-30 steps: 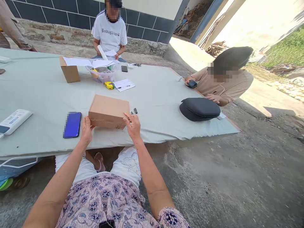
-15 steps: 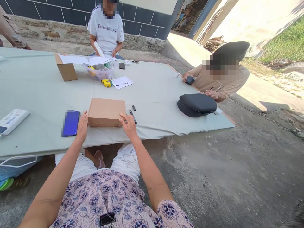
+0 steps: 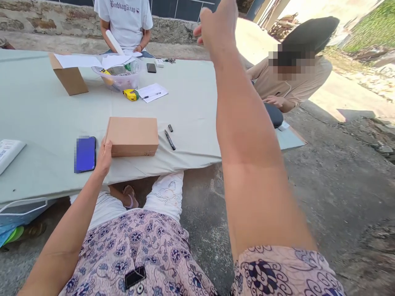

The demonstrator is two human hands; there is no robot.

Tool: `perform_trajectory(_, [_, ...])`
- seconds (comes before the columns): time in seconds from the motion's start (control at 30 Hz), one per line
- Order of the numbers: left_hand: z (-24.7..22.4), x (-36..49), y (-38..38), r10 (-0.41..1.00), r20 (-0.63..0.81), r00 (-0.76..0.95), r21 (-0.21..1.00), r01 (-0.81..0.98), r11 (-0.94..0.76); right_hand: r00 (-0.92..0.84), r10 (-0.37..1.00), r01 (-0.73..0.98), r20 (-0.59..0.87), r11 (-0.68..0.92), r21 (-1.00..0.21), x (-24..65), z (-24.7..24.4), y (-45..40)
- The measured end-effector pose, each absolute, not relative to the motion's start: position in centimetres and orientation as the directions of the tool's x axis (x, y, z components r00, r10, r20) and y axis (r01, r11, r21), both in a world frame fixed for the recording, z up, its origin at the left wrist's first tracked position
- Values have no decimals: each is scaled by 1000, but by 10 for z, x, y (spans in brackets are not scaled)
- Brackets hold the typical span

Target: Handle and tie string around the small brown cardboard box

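Observation:
A closed brown cardboard box (image 3: 132, 133) lies near the front edge of the cloth-covered table. My left hand (image 3: 104, 158) holds its left side, with the thumb at the front corner and the other fingers partly hidden. A phone (image 3: 86, 154) with a blue screen is just left of that hand. My right hand (image 3: 219, 26) is raised in front of me, well away from the box. Its thumb and bent fingers stand apart with nothing visible in them, and the top of the hand is cut off. Right of the box lie an uncapped black marker (image 3: 169, 139) and its cap (image 3: 170, 128).
Farther back are a plastic basket (image 3: 115, 82) of items, an upright brown carton (image 3: 70, 80), a yellow tape measure (image 3: 131, 95) and paper (image 3: 154, 93) with a pen. A power strip (image 3: 10, 152) lies left. One person sits opposite, another at right by a dark case (image 3: 274, 115).
My right hand has left the box's right front corner and swung up and forward. My left hand stays at the box's left side. The view has shifted slightly.

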State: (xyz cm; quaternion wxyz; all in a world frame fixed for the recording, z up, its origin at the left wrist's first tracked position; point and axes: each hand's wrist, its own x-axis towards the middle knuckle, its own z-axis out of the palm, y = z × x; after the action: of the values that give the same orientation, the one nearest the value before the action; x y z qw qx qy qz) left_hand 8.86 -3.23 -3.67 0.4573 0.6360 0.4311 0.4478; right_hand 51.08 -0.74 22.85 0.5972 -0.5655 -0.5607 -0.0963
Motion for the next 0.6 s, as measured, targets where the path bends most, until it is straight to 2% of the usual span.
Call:
perform_trajectory(0.07, [-39,90,-34,954,199,224,962,140,-234,396,588,737,706,255,-626,465,206,-18])
perform_trajectory(0.17, [-43,90,-40,952,220,212,958,139,-252,270,870,702,412,115,-703,384,126,-54])
perform_trajectory(0.27, [-45,89,-46,951,205,231,961,138,-241,284,931,649,228,-12,-760,339,42,-84])
perform_trajectory(0.4, [-44,83,-53,930,223,292,952,141,-272,419,850,541,318,48,-840,337,-7,-81])
perform_trajectory(0.5, [-45,78,-59,919,251,305,940,151,-306,460,812,501,359,97,-860,347,-10,-69])
perform_trajectory(0.6, [-48,73,-67,920,242,307,942,153,-298,451,840,482,300,53,-874,351,-7,-67])
